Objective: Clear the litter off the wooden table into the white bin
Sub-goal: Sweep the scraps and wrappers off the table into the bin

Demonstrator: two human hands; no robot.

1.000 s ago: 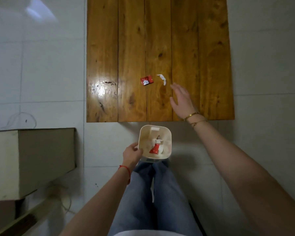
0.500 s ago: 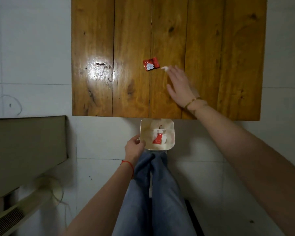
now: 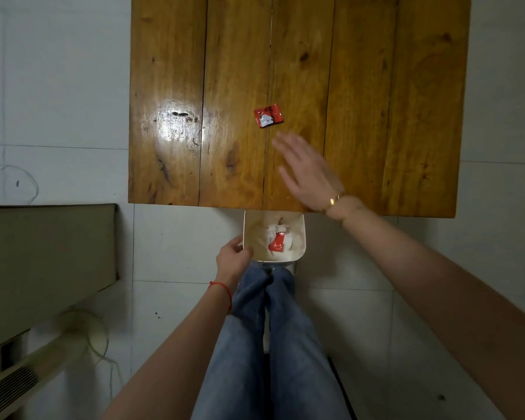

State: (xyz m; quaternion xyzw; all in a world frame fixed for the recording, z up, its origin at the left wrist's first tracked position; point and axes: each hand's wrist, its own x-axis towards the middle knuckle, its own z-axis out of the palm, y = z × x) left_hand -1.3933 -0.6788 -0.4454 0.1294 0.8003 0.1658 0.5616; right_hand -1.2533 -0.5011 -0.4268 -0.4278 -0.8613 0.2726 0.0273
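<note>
The right hand point(image 3: 308, 174) is now drawn back toward the near edge of the wooden table point(image 3: 406, 116), fingers spread and blurred, away from the red wrapper point(image 3: 269, 116). The small white scrap that lay beside the wrapper is no longer visible on the tabletop.

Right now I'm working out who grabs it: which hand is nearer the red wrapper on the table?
Right. The right hand hovers open just below the red wrapper, not touching it. The left hand is off the table, gripping the white bin rim.
</note>
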